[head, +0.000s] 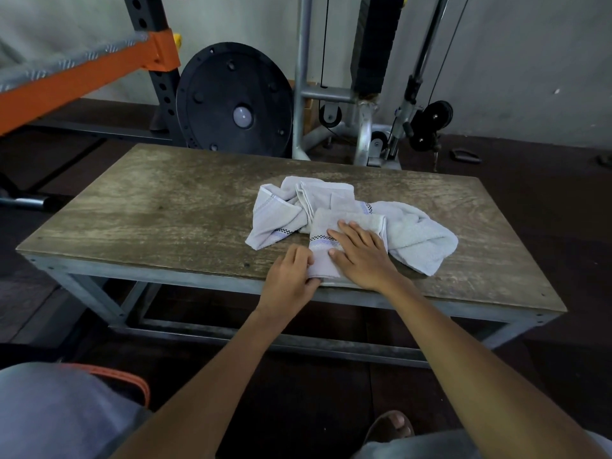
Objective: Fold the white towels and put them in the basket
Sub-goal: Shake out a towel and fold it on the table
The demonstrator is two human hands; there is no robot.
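At the far left an orange bar (82, 77) of a gym rack is slanting across the corner, and beside it a black weight plate (234, 100) is leaning upright behind a low wooden table (149, 207). The table is sitting on a grey metal frame, its worn top bare on the left half. Near the front edge, the left hand (291, 276) is curling its fingers around the near corner of a folded towel (344, 233), pinching the white cloth at the table's lip. Just to its right, the right hand (361, 256) is lying flat on that same towel, palm down, fingers spread fairly wide and pressing the fold against the wood. Behind and around it, more white towels (417, 240) are lying in a crumpled heap, one bunched toward the left, one trailing off to the right, with blue and black checked trim showing along the edges. Further right, behind the table, a cable machine (371, 61) with its stack of black weights is standing against the grey wall. No basket is showing anywhere.
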